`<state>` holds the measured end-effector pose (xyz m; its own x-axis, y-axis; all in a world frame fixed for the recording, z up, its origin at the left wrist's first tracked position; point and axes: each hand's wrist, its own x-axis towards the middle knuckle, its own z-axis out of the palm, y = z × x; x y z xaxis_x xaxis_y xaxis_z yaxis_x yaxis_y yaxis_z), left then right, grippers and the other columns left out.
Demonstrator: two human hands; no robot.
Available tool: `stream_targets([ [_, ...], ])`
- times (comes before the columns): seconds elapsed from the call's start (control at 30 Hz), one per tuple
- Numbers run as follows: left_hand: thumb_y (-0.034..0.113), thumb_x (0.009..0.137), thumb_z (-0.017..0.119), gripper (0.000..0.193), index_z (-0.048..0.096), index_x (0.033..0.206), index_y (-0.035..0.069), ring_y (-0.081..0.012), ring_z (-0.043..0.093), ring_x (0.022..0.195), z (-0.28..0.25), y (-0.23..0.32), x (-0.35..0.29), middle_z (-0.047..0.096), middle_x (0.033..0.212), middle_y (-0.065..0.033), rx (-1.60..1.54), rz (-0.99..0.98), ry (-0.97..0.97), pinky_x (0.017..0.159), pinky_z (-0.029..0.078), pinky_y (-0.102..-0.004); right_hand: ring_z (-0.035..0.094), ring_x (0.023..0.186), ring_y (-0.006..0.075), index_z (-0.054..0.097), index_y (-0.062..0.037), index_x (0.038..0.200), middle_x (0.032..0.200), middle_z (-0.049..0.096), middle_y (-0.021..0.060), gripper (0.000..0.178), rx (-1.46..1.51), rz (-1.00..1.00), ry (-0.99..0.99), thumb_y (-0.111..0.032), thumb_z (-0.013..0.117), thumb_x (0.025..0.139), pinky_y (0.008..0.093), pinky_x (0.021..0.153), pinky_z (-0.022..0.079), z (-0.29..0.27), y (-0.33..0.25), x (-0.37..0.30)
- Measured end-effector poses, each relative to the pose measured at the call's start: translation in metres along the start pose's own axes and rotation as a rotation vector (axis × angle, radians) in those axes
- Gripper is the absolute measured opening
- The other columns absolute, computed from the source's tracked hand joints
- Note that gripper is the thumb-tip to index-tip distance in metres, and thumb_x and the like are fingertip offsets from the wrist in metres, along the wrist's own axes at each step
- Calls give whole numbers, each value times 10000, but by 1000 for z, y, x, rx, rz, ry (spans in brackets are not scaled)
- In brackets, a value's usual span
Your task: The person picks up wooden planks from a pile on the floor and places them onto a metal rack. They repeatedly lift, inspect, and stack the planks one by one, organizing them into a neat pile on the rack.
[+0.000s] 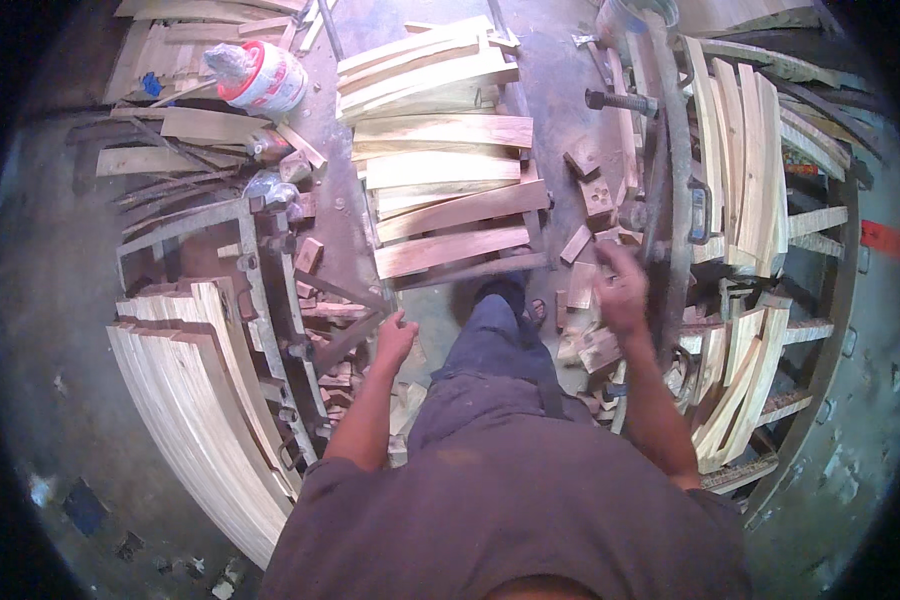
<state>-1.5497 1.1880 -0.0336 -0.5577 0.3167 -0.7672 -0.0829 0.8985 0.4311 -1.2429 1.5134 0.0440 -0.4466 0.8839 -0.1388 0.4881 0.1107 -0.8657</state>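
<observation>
My left hand (398,338) hangs in front of me beside the left metal rack (270,290); its fingers are loosely bent and a little apart, with nothing in them. My right hand (622,288), slightly blurred, is raised beside the right metal rack (665,200), its fingers apart and nothing visible in them. Ahead, between the hands, a stack of curved pale wooden boards (450,195) lies crosswise on a low frame. Neither hand appears to touch the boards.
Curved boards fill the left rack (185,400) and the right rack (740,170). Wood offcuts (582,285) litter the floor on both sides of my legs. A white and red bucket (270,80) stands at the far left. A large bolt (620,102) juts from the right rack.
</observation>
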Motion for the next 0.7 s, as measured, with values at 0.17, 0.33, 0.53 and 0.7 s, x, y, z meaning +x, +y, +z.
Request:
stream_targets([
  [0.17, 182, 788, 739, 694, 497, 1404, -24, -375, 609, 1172, -1, 27, 97, 633, 1241, -262, 215, 213, 22, 1028, 467, -431, 604, 1155, 378, 620, -22, 1219, 1223, 640, 208, 467, 6, -33, -480, -51, 689, 758, 427, 1029, 469, 83, -47, -83],
  [0.33, 121, 758, 716, 778, 406, 1469, 60, -418, 349, 1400, 18, 144, 221, 373, 1513, -249, 641, 645, 160, 1159, 322, -484, 571, 1184, 389, 586, -41, 1280, 1247, 614, 208, 488, -151, 174, -852, -79, 662, 799, 459, 1022, 463, 98, -25, -95],
  [0.53, 66, 733, 717, 803, 415, 1474, 139, -374, 357, 1419, 41, 279, 325, 370, 1536, -190, 961, 933, 116, 1176, 309, -489, 588, 1152, 401, 584, -31, 1293, 1240, 622, 222, 495, -239, 287, -539, -78, 667, 807, 443, 1016, 465, 119, 2, -9],
  [0.7, 71, 631, 748, 796, 481, 1379, 137, -352, 543, 1139, 38, 309, 361, 567, 1165, -144, 1012, 1018, 50, 999, 440, -463, 572, 1178, 397, 570, -18, 1298, 1235, 620, 226, 512, -323, 133, -335, -62, 666, 797, 440, 1033, 450, 152, 15, 130],
])
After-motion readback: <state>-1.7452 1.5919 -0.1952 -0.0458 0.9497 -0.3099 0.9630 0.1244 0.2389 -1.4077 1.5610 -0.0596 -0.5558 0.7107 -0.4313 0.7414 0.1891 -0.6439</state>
